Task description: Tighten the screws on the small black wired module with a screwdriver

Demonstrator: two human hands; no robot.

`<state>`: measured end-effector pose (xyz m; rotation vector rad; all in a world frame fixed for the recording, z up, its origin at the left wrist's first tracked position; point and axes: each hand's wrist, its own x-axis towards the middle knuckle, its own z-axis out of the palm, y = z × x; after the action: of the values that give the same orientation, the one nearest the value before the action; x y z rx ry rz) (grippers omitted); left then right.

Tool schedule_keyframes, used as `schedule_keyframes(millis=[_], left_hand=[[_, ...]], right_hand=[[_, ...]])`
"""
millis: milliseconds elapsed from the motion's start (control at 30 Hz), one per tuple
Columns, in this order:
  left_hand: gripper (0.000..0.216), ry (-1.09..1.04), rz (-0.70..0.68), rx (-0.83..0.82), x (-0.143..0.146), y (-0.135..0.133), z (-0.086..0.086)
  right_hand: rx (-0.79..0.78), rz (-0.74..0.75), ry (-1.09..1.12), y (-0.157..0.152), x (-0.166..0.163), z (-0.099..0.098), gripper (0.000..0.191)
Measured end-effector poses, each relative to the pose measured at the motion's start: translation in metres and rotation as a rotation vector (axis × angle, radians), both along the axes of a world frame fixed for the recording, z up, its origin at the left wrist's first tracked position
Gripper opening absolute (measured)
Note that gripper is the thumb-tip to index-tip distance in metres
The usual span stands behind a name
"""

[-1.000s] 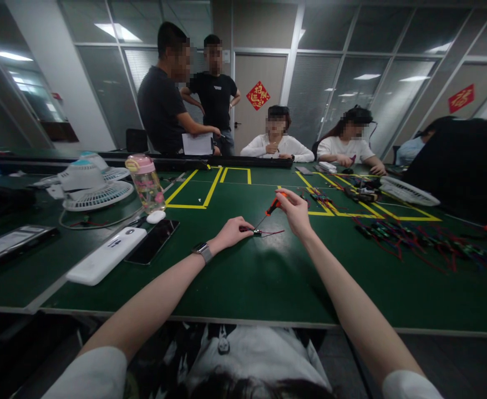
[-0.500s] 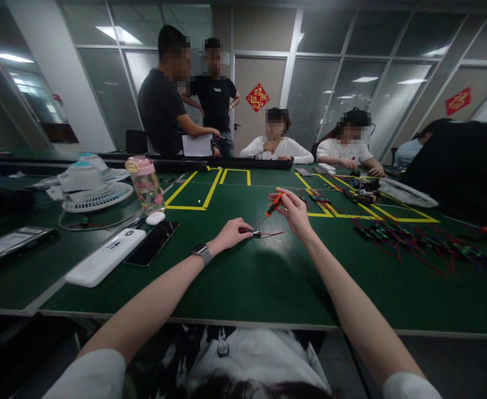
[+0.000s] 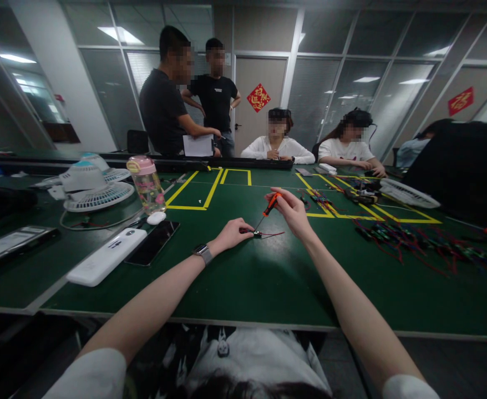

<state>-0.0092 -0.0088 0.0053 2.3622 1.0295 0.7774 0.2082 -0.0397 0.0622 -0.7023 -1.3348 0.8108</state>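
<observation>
My right hand grips a screwdriver by its orange and black handle. The thin shaft slants down to the left, its tip at a small electronic part with red and black wires trailing to the right. My left hand, with a watch on the wrist, pinches that part from the left, low over the green table. The exact shape of the small part is too fine to make out, and my fingertips hide some of it.
To the left are a pink-lidded bottle, a white fan, a black phone and a white device. Bundles of wired parts lie to the right, near yellow tape outlines. Several people are across the table.
The screwdriver handle has tipped slightly left and down, and my right fingers have shifted on it. My left hand stays in place on the small part.
</observation>
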Motion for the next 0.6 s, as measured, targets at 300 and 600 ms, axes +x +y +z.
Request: schedule_keyframes(millis=[300, 600], left_hand=[[0.021, 0.011, -0.006, -0.006, -0.0007, 0.0025, -0.0018], [0.022, 0.014, 0.007, -0.014, 0.0000, 0.0013, -0.0007]], right_hand=[[-0.008, -0.217, 0.032, 0.0065, 0.0008, -0.0063, 0.039], [-0.014, -0.005, 0.121, 0.0073, -0.0007, -0.0061, 0.050]])
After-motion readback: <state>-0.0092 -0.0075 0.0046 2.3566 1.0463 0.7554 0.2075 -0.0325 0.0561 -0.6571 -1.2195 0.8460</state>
